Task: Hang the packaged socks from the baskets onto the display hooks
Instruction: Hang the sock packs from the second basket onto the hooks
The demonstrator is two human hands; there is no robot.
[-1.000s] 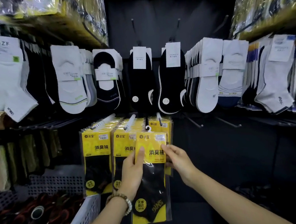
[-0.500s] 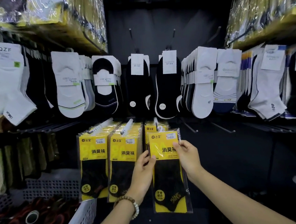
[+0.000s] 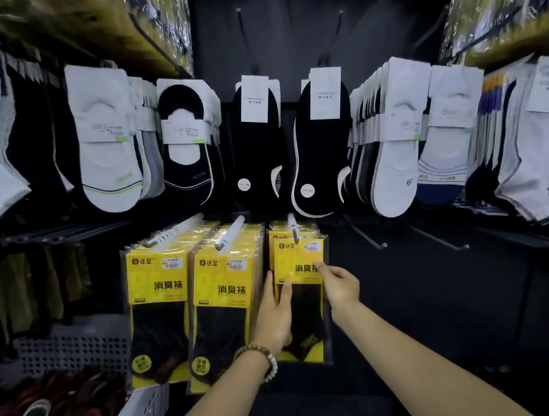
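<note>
Front pack (image 3: 298, 271), yellow/black, hangs on the R hook (image 3: 292, 227) of three, approx centre frame. More packs stacked behind it on same hook.

L hand (image 3: 274, 311) at 6 o'clock of pack's yellow header: thumb lies across the pack face, fingers go behind its L edge, so it pinches the pack. Bead bracelet (image 3: 261, 361) on L wrist.

R hand (image 3: 338, 284) at 3 o'clock of pack: fingertips (image 3: 319, 264) touch header's R edge. Whether it grips or only presses, can't tell.

Two more full pack rows (image 3: 188, 291) at 9 o'clock of the held one, each on own hook.

White basket (image 3: 141, 415) at 7 o'clock, dark-red goods inside, blurred.

Loose socks (image 3: 317, 146) hang in row at 12 o'clock.
</note>
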